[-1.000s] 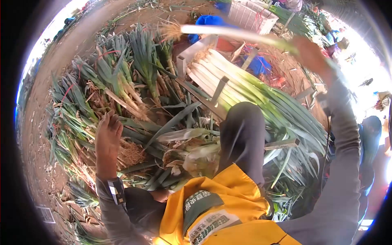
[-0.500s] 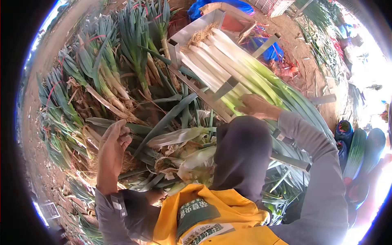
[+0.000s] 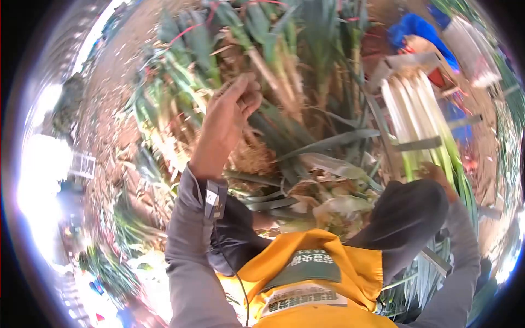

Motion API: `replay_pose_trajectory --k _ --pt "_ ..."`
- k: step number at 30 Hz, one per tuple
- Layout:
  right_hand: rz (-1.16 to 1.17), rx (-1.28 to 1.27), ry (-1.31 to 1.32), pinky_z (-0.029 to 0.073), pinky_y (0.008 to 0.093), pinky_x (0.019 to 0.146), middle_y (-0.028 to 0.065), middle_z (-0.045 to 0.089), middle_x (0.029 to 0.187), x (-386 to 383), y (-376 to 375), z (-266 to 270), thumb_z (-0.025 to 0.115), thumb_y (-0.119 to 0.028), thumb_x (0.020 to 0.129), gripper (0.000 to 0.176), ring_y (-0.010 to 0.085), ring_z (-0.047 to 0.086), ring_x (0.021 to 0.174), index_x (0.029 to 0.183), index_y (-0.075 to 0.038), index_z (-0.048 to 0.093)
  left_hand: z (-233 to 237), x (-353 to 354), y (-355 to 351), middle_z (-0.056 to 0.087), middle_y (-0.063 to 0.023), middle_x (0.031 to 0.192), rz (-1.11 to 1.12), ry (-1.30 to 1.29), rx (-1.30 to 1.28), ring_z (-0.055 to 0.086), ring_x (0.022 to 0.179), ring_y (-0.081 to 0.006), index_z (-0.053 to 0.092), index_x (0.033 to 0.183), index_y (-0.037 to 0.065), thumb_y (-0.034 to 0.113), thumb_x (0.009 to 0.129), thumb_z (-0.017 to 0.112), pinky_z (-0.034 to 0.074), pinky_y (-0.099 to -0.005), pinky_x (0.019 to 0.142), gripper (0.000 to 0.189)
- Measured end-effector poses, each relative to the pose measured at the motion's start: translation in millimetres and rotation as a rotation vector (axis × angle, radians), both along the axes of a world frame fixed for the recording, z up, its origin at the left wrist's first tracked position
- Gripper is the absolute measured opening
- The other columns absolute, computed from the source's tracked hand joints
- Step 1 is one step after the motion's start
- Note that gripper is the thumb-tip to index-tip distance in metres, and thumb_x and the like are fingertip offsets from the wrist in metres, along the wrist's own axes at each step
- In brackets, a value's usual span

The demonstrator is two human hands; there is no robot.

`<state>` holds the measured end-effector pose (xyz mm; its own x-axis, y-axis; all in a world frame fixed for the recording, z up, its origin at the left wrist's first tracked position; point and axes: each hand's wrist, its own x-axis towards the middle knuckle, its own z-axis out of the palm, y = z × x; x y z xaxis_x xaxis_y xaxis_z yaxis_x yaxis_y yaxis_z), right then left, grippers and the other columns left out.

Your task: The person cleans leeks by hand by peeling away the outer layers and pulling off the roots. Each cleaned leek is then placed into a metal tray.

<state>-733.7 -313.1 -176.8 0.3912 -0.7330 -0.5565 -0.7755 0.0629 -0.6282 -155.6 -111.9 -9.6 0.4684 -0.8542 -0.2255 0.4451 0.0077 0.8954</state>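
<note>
My left hand [image 3: 232,109] is raised over the unpeeled leeks, fingers curled in towards the thumb; whether anything small is between them is not clear. Beneath and beyond it lie bundles of leeks [image 3: 279,71] with dry roots and brown outer leaves. On the right, peeled white leeks [image 3: 413,104] rest side by side in a metal frame [image 3: 377,115], roots towards the far end. My right hand [image 3: 436,176] is at their green part, near the frame's lower bar, its fingers partly hidden and blurred. Stripped leaves [image 3: 328,199] lie in a heap between my knees.
Behind the frame are a cardboard box [image 3: 418,52] and a blue bag [image 3: 424,33]. A white crate [image 3: 471,49] stands at the far right. More leeks [image 3: 112,268] lie on the ground at lower left, with a small wire stand [image 3: 82,165] above them.
The view has swung left, so the frame and peeled leeks now appear farther right. My left hand appears higher and nearer the bundles; my right hand remains by the peeled leeks.
</note>
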Motion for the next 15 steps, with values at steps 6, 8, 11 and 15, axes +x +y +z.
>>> replay_pose_trajectory --k 6,8,11,15 --pt "-0.096 -0.578 -0.107 0.050 0.0240 0.055 0.0051 0.067 0.092 39.5 -70.2 183.1 0.057 -0.014 0.099 0.026 0.0110 0.063 0.068 0.120 -0.002 0.063 23.8 80.7 76.6 0.067 -0.0029 0.101 0.400 0.117 -0.209 0.064 0.084 -0.0128 0.064 0.116 0.002 0.016 0.099 0.064 0.055 -0.0328 0.092 0.022" --pt "0.015 -0.703 -0.125 0.051 0.0232 0.060 0.0066 0.069 0.098 117.6 -48.1 242.9 0.059 -0.017 0.099 0.030 0.0104 0.065 0.072 0.123 -0.001 0.064 15.5 88.7 89.9 0.067 -0.0030 0.101 0.448 0.148 -0.178 0.063 0.083 -0.0129 0.064 0.116 0.002 0.016 0.099 0.064 0.055 -0.0321 0.090 0.022" --pt "0.119 -0.483 -0.159 0.054 0.0256 0.067 0.0070 0.071 0.103 266.5 19.9 275.1 0.065 -0.014 0.091 0.037 0.0099 0.066 0.082 0.126 -0.001 0.064 11.7 92.7 105.8 0.066 -0.0031 0.101 0.504 0.184 -0.156 0.064 0.082 -0.0130 0.064 0.116 0.003 0.016 0.099 0.064 0.056 -0.0314 0.089 0.022" --pt "0.665 -0.384 -0.285 0.056 0.0364 0.072 0.0115 0.070 0.091 418.3 73.2 173.5 0.061 -0.036 0.099 0.040 0.0199 0.067 0.079 0.110 0.001 0.069 14.6 83.3 112.2 0.068 -0.0028 0.095 0.551 0.152 -0.155 0.063 0.080 -0.0123 0.065 0.116 0.004 0.017 0.099 0.064 0.056 -0.0292 0.084 0.022"
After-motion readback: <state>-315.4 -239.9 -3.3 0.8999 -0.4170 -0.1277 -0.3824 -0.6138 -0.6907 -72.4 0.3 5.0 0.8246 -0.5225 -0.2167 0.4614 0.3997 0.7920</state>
